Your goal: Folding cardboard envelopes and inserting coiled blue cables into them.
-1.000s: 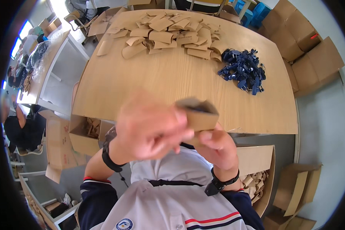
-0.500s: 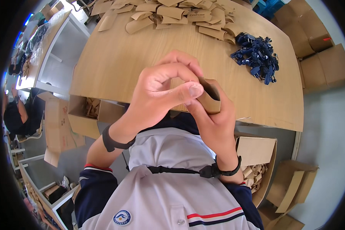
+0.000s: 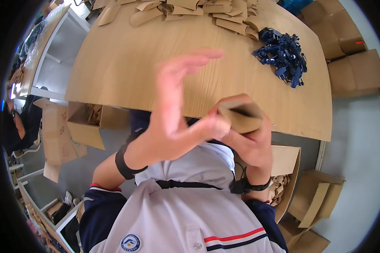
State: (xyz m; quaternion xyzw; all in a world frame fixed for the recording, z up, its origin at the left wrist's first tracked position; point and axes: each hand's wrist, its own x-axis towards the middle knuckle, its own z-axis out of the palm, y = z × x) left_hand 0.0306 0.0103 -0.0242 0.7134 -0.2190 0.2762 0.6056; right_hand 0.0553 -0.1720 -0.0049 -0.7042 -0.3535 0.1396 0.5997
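Observation:
My right hand [image 3: 254, 147] is wrapped round a small brown kraft-card pillow box [image 3: 241, 119], whose near end gapes and shows a dark hollow inside. Just left of it, my left hand [image 3: 169, 114] is blurred by motion, its fingers stretched out and apart from the thumb. The left thumb tip lies beside the box and the right thumb; whether it touches them I cannot tell. A heap of dark blue small clipped or corded pieces [image 3: 283, 57] lies on the table's right side. Flat brown pillow boxes [image 3: 185, 12] are piled along the far edge.
The wooden table [image 3: 126, 63] spans the middle. Under its near edge stand an open carton [image 3: 86, 130] at left and another carton [image 3: 293, 177] holding card pieces at right. Stacked cartons [image 3: 346, 33] line the right wall. At far left, a person [image 3: 23, 122] sits by another table.
My left hand has let its fingers come off the pillow box and spread out. My right hand has shifted right and slightly nearer with the box.

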